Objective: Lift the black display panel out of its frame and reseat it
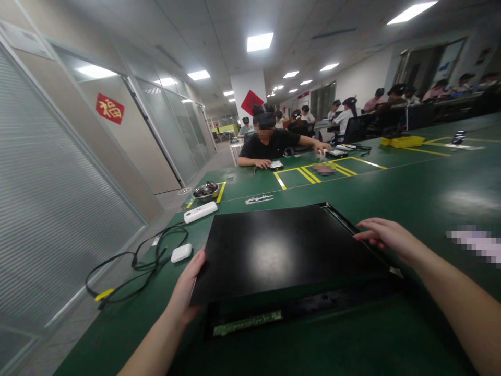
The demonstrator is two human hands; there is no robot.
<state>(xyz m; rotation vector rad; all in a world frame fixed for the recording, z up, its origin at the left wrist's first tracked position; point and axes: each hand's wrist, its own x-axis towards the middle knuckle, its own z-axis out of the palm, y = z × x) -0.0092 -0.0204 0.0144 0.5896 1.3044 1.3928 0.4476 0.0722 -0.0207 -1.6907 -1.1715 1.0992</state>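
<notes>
A flat glossy black screen panel (282, 245) spans the middle of the view, its left side raised off the green table. My left hand (186, 284) is closed round its left edge, the thumb side up and fingers underneath. Beneath it lies a black frame (324, 300), with a green circuit board strip (248, 322) showing along the near side. My right hand (387, 237) is at the right side, fingers stretched out and slightly bent, fingertips at the frame's edge by the panel. Whether they press on it I cannot tell.
Left of the panel are a white power bank (200, 212), a small white case (181, 253), black cables (136, 261) and a metal bowl (206, 191). White strips (258, 199) lie beyond. Across the green table (422, 193) a person (270, 141) handles small devices. A yellow tray (401, 141) stands far right.
</notes>
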